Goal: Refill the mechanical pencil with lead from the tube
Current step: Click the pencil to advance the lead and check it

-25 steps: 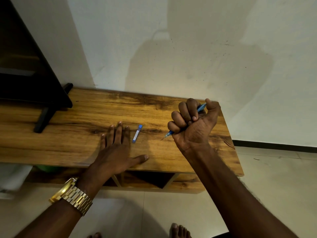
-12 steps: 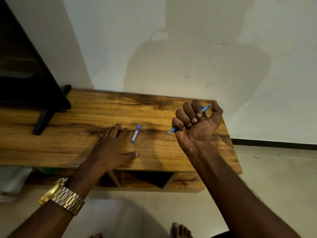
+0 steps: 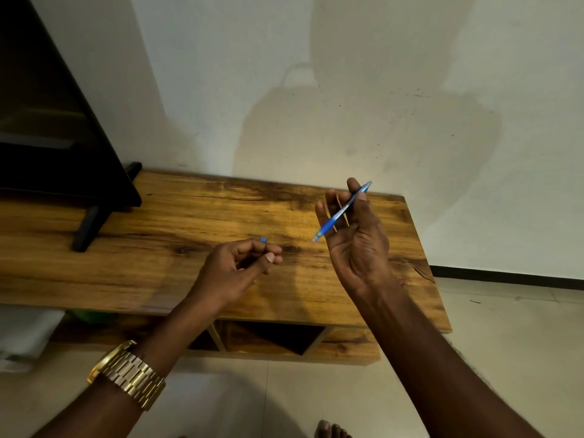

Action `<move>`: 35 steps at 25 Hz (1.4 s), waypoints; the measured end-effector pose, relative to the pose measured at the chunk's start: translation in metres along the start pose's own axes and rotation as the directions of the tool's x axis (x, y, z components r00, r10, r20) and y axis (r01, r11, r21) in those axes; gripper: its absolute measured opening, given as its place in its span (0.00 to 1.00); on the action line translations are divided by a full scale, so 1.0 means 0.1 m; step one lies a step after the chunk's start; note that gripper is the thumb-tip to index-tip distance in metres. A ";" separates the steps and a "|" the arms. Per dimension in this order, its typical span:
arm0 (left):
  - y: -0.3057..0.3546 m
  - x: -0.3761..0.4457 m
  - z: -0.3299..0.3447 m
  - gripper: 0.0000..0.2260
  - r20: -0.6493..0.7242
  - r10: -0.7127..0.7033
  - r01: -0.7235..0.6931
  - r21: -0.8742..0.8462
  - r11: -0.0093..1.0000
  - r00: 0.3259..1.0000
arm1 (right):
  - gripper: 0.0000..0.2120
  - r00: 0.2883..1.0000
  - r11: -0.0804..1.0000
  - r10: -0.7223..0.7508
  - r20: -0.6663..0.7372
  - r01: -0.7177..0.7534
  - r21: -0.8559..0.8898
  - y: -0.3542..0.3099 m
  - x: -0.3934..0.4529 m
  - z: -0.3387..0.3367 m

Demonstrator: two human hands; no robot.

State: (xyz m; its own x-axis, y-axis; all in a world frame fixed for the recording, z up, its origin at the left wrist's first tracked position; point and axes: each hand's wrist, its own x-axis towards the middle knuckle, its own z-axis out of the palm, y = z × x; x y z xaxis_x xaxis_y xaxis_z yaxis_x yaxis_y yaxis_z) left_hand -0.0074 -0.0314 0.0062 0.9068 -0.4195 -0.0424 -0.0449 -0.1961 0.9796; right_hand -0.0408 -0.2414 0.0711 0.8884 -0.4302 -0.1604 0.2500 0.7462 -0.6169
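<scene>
From the head camera I see my right hand (image 3: 357,241) raised above the wooden table (image 3: 164,248), palm toward me, fingers loosely closed around the blue mechanical pencil (image 3: 343,210), its tip pointing down-left. My left hand (image 3: 235,270) is curled over the tabletop, fingertips pinched on the lead tube (image 3: 263,239); only its blue end shows above them. A gold watch (image 3: 128,374) sits on that wrist.

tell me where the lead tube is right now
In the head view, the lead tube is pinched in the left hand over the middle of the wooden table; only its blue cap shows.
</scene>
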 end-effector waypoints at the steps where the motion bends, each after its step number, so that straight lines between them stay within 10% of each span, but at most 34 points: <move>1: 0.01 0.01 0.00 0.08 0.013 -0.028 0.029 -0.054 0.998 1.000 | 0.13 1.000 0.999 -0.005 0.013 0.006 -0.040 0.01 -0.01 0.00; 10: 0.08 0.04 -0.02 0.16 0.159 0.021 0.044 -0.398 0.916 0.987 | 0.24 0.976 0.964 -0.173 0.131 0.195 -0.179 0.08 -0.02 -0.02; 35: 0.14 0.00 0.07 0.20 0.079 0.084 -0.037 -0.468 0.883 0.993 | 0.19 0.980 0.965 -0.172 0.105 0.189 -0.182 0.04 -0.05 -0.07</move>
State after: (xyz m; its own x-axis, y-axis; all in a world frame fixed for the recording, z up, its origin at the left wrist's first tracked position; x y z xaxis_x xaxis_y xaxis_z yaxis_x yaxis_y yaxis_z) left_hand -0.0106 -0.0406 0.0185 0.8637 -0.5035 0.0242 0.1230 0.2572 0.9585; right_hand -0.0468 -0.2393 0.0641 0.8676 -0.4964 0.0294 0.3386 0.5465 -0.7659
